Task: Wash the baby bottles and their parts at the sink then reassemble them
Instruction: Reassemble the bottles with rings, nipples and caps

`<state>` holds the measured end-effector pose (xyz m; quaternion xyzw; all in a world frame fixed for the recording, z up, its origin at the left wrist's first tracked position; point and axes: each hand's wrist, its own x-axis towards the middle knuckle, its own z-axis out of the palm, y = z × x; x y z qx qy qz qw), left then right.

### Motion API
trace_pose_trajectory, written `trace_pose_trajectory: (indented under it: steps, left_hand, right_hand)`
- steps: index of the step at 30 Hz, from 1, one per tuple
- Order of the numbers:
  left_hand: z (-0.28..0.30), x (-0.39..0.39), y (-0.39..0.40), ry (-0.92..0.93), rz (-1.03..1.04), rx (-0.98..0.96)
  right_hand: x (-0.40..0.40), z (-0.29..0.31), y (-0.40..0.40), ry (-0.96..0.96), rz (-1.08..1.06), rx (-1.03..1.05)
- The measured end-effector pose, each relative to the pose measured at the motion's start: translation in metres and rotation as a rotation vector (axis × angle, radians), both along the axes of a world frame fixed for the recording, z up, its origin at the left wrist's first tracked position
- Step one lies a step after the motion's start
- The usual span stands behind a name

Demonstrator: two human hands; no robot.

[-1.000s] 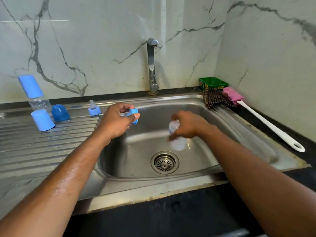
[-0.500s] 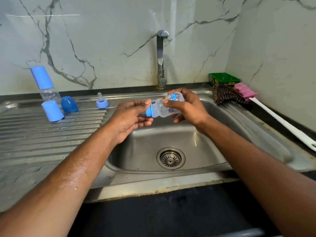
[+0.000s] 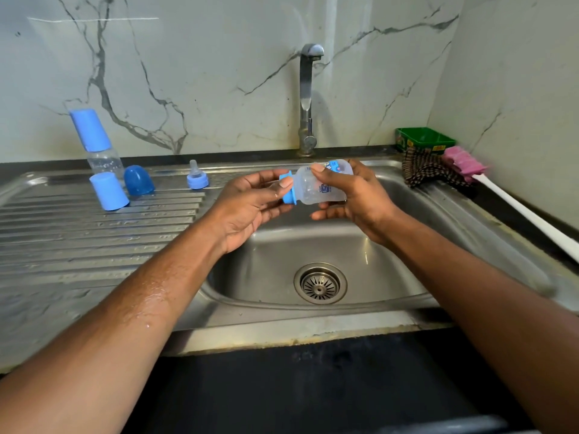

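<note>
Now both hands clamp the bottle (image 3: pixel 319 186) sideways — L hand (image 3: pixel 247 208) on collar (image 3: pixel 289 192), R hand (image 3: pixel 354 195) round body; barely moved.

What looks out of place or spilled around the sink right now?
Nothing stands out. The bottle is held sideways over the basin by both hands; loose caps and a nipple ring stand upright on the wet drainboard.

Left hand (image 3: pixel 250 208) and right hand (image 3: pixel 354 198) both curled, gripping.
</note>
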<state>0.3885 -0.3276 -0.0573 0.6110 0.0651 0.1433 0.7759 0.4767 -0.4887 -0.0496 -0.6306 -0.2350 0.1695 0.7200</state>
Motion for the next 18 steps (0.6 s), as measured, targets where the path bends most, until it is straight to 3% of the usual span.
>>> trace_pose_trajectory:
  steps: [5,7,9,11,13,18]
  left_hand:
    - [0.001,-0.003,0.000,-0.183,0.002,0.259]
    - [0.004,-0.001,0.000,-0.244,-0.019,0.268]
    - [0.007,0.001,-0.002,-0.192,0.055,0.238]
    - [0.008,-0.002,-0.007,-0.012,0.161,0.307]
    - [0.006,-0.006,-0.009,0.108,0.136,0.376]
    - [0.015,-0.010,-0.007,0.029,-0.037,0.236]
  right_hand:
    - [0.000,-0.004,-0.002,0.205,0.112,-0.090]
    - [-0.001,-0.005,-0.001,0.214,0.117,-0.158]
    - [-0.003,-0.002,0.001,0.177,0.055,-0.150]
    - [-0.006,0.001,0.004,0.093,-0.026,-0.099]
    - [-0.009,0.001,0.006,0.002,-0.067,-0.047]
    - [-0.011,0.005,0.003,-0.126,-0.160,-0.030]
